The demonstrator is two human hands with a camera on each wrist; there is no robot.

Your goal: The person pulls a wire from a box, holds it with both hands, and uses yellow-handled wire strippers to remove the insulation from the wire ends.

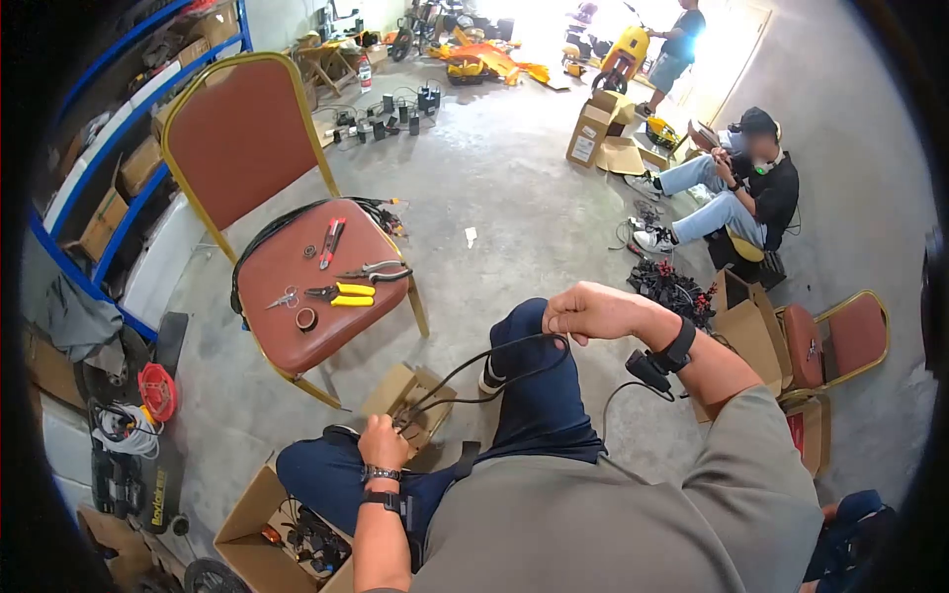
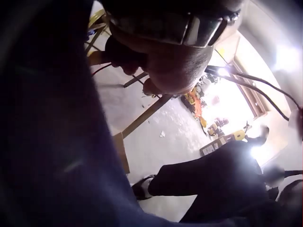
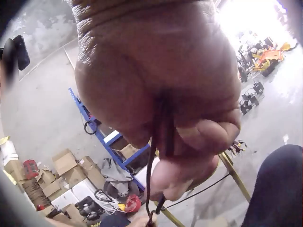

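A black cable [image 1: 491, 398] runs in two strands between both hands, forming a long narrow loop over the person's lap. My right hand [image 1: 598, 312], raised above the right knee, grips the far end with curled fingers. In the right wrist view the cable [image 3: 150, 175] passes out of that fist and hangs downward. My left hand [image 1: 384, 444] pinches the other end low beside the left knee, above a small open cardboard box [image 1: 403, 387]. The left wrist view shows the left hand [image 2: 170, 71] dark, with its fingertips partly hidden.
A red chair [image 1: 287, 267] ahead carries yellow-handled pliers [image 1: 341, 295], other cutters, scissors and tape. A carton [image 1: 247, 539] of cables stands at the left knee. Blue shelving [image 1: 119, 212] lines the left. A seated person [image 1: 756, 193] and a pile of black cables [image 1: 672, 295] are at right.
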